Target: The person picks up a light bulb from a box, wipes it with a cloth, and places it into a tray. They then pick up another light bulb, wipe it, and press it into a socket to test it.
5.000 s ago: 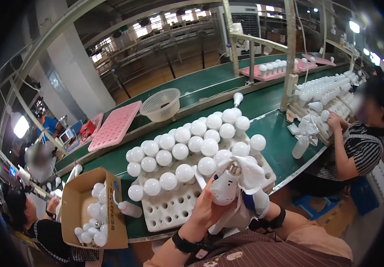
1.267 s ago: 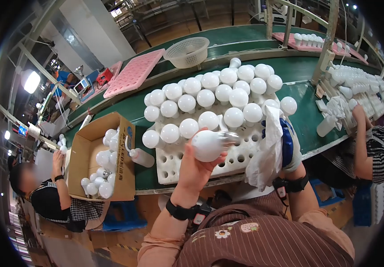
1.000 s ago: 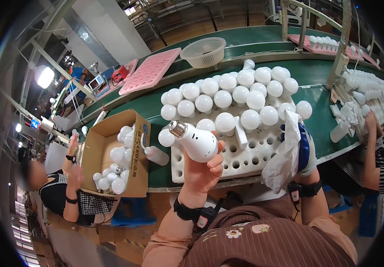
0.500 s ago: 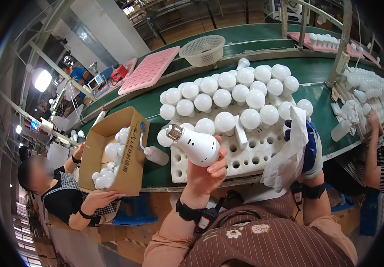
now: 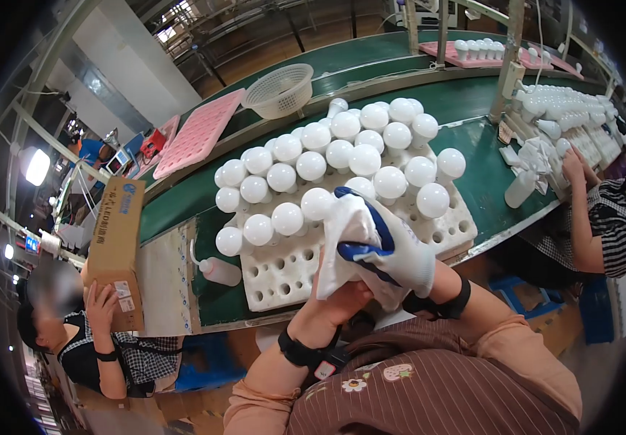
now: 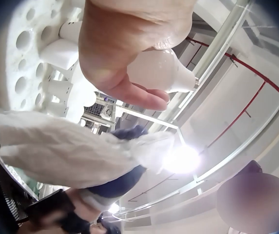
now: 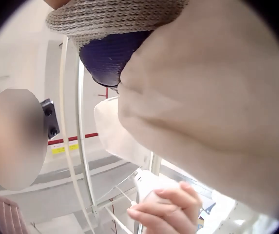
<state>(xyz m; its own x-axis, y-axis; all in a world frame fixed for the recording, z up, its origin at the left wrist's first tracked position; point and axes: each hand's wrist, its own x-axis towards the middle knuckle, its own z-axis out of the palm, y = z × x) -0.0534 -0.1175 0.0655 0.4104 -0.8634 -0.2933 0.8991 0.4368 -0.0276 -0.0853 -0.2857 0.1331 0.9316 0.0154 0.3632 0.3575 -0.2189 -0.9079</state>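
Observation:
The bare left hand (image 5: 338, 303) is low in front of the foam tray (image 5: 277, 283), partly behind a white cloth (image 5: 346, 243). In the left wrist view its fingers curl round a white bulb (image 6: 156, 70), whose metal base points away. The right hand (image 5: 404, 254), in a white glove with blue coating, grips the cloth over the left hand; the cloth hides the bulb in the head view. In the right wrist view the cloth (image 7: 202, 97) hangs large beside the glove, and the left hand (image 7: 168, 209) holds the bulb (image 7: 151, 187) below it.
Rows of bulbs (image 5: 287, 217) stand in the tray. A squeeze bottle (image 5: 220, 271) lies left of it; a seated person holds a tilted cardboard box (image 5: 116, 246) farther left. Behind are a basket (image 5: 278, 90) and a pink tray (image 5: 198, 134). Another person (image 5: 596, 225) works at right.
The right hand has moved left with the cloth, to the left hand and its bulb. A bulb now stands near the tray's right end. At left the box has been tilted and shifted left.

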